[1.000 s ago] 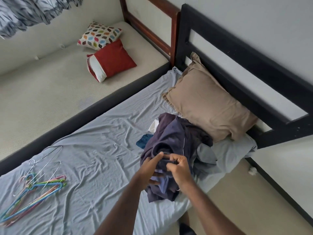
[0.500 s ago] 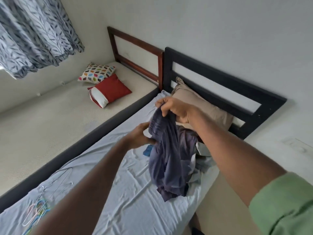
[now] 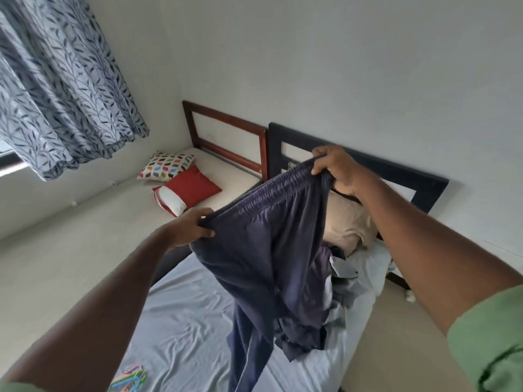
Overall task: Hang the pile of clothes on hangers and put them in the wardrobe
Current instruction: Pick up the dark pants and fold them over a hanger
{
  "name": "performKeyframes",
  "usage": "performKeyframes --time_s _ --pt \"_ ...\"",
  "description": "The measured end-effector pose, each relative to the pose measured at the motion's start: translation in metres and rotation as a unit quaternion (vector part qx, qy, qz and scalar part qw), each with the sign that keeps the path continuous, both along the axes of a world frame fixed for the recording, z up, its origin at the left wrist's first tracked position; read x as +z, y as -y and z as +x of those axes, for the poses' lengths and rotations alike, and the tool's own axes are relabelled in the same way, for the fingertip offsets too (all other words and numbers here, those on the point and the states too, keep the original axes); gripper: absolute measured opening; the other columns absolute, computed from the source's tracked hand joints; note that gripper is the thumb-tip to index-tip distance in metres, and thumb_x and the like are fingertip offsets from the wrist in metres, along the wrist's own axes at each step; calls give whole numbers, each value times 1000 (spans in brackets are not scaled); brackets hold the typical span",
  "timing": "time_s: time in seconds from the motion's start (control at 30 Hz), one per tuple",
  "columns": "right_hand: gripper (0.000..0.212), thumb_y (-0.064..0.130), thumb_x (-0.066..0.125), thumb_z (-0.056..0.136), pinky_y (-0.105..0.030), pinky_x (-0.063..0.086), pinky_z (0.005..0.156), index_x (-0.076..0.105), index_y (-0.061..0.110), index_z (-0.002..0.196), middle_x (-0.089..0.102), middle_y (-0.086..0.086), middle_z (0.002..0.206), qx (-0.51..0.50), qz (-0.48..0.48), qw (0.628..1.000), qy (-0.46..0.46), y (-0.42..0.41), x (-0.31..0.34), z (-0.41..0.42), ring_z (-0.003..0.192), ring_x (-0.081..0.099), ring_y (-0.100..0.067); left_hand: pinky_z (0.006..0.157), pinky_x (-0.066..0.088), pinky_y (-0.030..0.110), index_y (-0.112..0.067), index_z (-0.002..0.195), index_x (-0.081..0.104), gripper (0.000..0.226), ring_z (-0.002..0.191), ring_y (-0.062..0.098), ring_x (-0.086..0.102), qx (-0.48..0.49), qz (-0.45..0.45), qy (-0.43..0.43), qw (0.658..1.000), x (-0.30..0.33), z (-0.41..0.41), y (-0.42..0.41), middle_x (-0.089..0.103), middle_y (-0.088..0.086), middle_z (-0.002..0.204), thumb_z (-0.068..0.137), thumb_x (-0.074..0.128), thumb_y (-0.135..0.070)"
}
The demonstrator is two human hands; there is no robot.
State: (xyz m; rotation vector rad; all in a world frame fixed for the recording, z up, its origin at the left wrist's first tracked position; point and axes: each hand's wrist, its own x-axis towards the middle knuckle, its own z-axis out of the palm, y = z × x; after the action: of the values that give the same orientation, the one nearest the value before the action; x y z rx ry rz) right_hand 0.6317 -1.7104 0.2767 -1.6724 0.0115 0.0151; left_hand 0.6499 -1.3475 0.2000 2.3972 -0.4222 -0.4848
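Both hands are up in the air holding a pair of dark navy trousers (image 3: 263, 250) by the elastic waistband, stretched out between them. The left hand (image 3: 189, 229) has its fingers curled around the lower left end of the waistband, and the right hand (image 3: 336, 171) pinches the other end higher up, thumb on one side and fingers folded over the top. The legs of the trousers hang down loose and a bit twisted, with the bottom running out of the lower edge of the view, so I can't tell whether they touch the sheet.

Behind the trousers, the rest of the clothes pile (image 3: 339, 281) sits on the grey-blue bedsheet (image 3: 186, 312) — mostly grey and purple-ish stuff, partly hidden by the hanging fabric. It's just below a tan pillow (image 3: 348, 222) that leans toward the black headboard (image 3: 424, 182).

A few colourful plastic hangers (image 3: 130, 379) lie on the sheet down at the bottom left, only partly in view.

The other bed next to it has a bare cream mattress (image 3: 70, 250) and a brown wooden headboard (image 3: 226, 131). Two cushions sit near its head end — a red pillow (image 3: 192, 186) with white showing at one end, and a multicoloured patterned cushion (image 3: 167, 165) just behind it, touching or nearly so. A blue-grey leaf-print curtain (image 3: 62, 89) hangs top left. Green sleeve (image 3: 489, 343) on the right arm.
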Motion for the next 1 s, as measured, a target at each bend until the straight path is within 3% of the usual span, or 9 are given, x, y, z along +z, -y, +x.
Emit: performKeyframes --time_s 0.17,0.27,0.4,0.5,0.57,0.7,0.8,0.87,1.0 --pt "50 -7 74 78 -24 29 53 41 22 53 41 17 49 43 -211 975 58 16 -17 -10 49 37 -1 78 47 35 -15 105 69 23 97 27 62 -23 123 98 987 27 21 -14 67 3 102 84 68 -5" --pt "47 9 86 75 -17 33 56 46 28 59 52 24 53 66 -396 910 107 27 -22 -14 53 43 4 68 42 29 -17 99 68 14 91 24 59 18 80 113 990 38 22 -22 65 3 95 89 67 -7" --pt "41 12 87 74 -29 40 61 47 20 75 51 15 64 48 -470 869 149 34 -43 -22 59 43 -6 65 57 40 -14 98 67 9 84 28 65 54 -74 -39 995 37 10 -28 65 12 94 101 59 -16" --pt "37 9 84 79 -13 37 66 66 32 101 55 29 78 36 -445 882 152 35 -48 -26 66 50 2 61 56 39 -26 84 70 27 77 28 63 75 -145 -69 984 40 7 -30 63 15 91 104 54 -23" --pt "30 13 82 83 -21 42 72 73 27 107 61 26 83 29 -440 887 138 36 -49 -24 73 58 -2 63 56 38 -26 96 68 9 85 30 64 75 -154 -49 984 48 5 -27 65 17 101 98 64 -18" --pt "22 10 82 82 -30 47 74 74 29 90 70 5 80 -10 -379 918 114 43 -46 -13 76 61 -11 67 59 31 -29 121 51 65 101 35 65 45 -134 -58 988 61 7 -31 66 15 113 75 83 4" --pt "22 -9 74 82 -23 48 71 73 13 85 66 -6 79 14 -200 977 70 40 -38 -16 75 58 -11 71 59 36 -20 113 58 56 104 44 64 41 -155 -37 986 74 13 -45 67 19 108 72 81 10" --pt "26 -16 63 83 -24 53 69 70 9 80 63 -5 74 44 -38 998 8 35 -32 -23 73 61 -14 72 58 35 -7 101 67 45 98 40 67 47 -185 -17 981 83 17 -59 69 18 97 64 93 -8" --pt "34 -14 46 83 -26 58 67 72 8 78 70 -7 77 108 174 978 -51 31 -23 -31 70 68 -19 76 62 31 9 108 67 76 90 25 71 20 -284 -121 951 97 25 -71 72 19 100 52 100 -31"
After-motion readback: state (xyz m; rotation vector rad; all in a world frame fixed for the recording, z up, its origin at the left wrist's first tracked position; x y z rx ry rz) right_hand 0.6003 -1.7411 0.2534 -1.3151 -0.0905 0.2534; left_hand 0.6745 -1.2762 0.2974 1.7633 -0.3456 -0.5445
